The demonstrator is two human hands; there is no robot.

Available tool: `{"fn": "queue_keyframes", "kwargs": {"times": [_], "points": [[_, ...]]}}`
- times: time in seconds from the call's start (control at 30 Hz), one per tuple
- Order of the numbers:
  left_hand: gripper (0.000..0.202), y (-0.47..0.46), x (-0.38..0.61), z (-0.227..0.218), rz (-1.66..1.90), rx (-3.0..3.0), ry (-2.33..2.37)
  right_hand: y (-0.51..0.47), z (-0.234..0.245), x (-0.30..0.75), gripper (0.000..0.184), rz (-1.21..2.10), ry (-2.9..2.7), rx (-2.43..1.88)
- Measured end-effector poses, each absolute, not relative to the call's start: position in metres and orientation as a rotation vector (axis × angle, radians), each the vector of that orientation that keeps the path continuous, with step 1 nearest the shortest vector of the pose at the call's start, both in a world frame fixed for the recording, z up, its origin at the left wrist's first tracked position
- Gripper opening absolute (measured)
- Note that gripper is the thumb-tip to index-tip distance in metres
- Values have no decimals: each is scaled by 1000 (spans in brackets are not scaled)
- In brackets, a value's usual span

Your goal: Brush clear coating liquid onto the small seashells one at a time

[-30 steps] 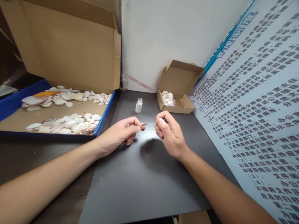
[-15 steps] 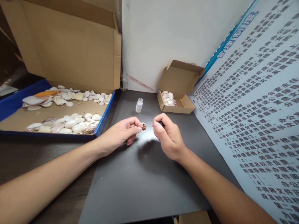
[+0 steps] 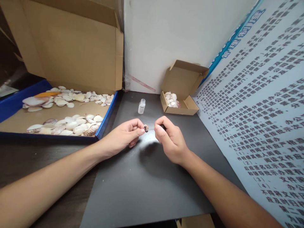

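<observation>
My left hand (image 3: pixel 124 136) pinches a small brown speckled shell (image 3: pixel 146 128) between thumb and forefinger, just above the dark mat (image 3: pixel 147 183). My right hand (image 3: pixel 168 139) is closed beside it, fingers curled around a thin dark tool whose tip is mostly hidden and sits right at the shell. A small clear bottle (image 3: pixel 141 106) stands upright behind the hands.
A blue-edged tray (image 3: pixel 105 118) with several pale shells lies at left under a large open cardboard box (image 3: pixel 68 47). A small cardboard box (image 3: pixel 182 95) holding shells sits at back right. A printed sign (image 3: pixel 258 107) leans along the right.
My right hand has moved left toward the shell, closing the gap; the thin tool tip seen earlier between the hands is now hidden. The left hand has barely moved.
</observation>
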State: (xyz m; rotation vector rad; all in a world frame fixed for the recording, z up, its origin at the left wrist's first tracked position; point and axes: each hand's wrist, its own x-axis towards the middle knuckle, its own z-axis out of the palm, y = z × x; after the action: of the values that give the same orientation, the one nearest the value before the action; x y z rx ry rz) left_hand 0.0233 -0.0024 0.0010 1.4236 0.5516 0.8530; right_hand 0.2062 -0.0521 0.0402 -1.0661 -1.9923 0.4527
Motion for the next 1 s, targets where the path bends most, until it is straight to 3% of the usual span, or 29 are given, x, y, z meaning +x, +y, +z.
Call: {"fn": "queue_keyframes", "kwargs": {"times": [1.0], "points": [[30,-6,23,4,838,1505,606,-48,40,209,22,364,-1875,-1152]]}}
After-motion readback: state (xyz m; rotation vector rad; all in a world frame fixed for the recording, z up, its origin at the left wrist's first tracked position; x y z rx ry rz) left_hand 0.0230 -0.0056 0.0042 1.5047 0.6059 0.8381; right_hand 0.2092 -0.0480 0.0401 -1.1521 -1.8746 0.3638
